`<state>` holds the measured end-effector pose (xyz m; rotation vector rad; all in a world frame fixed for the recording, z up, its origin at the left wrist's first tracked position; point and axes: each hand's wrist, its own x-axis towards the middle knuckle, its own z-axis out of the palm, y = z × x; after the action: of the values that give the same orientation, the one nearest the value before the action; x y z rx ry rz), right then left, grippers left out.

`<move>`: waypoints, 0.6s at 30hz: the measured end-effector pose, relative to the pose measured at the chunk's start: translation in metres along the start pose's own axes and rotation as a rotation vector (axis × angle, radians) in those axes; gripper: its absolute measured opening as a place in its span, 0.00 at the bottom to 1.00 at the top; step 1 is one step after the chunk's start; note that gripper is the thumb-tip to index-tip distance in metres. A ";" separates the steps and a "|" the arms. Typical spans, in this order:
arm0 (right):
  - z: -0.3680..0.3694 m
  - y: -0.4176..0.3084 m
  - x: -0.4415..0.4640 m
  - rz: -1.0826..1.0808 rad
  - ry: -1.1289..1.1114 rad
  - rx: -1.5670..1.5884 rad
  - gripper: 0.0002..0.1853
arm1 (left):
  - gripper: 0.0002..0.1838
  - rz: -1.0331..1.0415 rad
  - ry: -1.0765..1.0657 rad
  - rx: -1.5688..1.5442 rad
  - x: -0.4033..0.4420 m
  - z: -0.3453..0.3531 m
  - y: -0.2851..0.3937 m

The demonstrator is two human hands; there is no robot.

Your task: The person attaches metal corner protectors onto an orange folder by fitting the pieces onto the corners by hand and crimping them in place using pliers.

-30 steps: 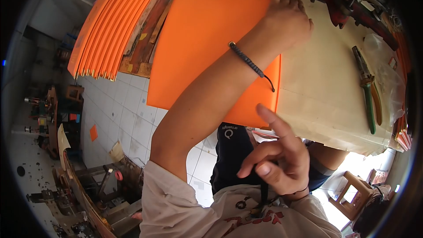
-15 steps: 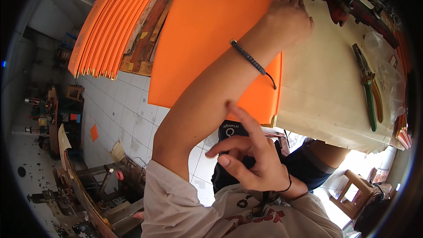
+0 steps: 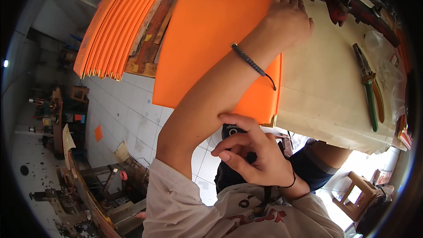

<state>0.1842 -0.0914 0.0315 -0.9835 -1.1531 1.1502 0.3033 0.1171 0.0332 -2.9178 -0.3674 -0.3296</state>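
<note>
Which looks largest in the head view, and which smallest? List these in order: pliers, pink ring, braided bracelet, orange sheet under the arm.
1. Orange sheet, though partly covered by the arm
2. Pliers
3. Braided bracelet
4. Pink ring

Count two hands: left hand (image 3: 288,20) upper centre, right hand (image 3: 261,156) lower centre. Count two wristbands, one braided band (image 3: 249,59) and one thin band (image 3: 291,180). Count one pair of pliers (image 3: 368,78) at right, one pink ring (image 3: 124,175) lower left, one small orange piece (image 3: 98,133) at left. Leave orange strips (image 3: 119,28), upper left, as several, too overlapped for an exact number.
</note>
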 end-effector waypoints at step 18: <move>0.001 -0.010 0.002 0.079 0.128 0.034 0.33 | 0.33 0.003 0.051 -0.052 0.003 0.007 0.000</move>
<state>0.1850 -0.0910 0.0418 -1.0696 -0.9973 1.1487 0.3072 0.1195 0.0270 -2.9537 -0.3524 -0.4185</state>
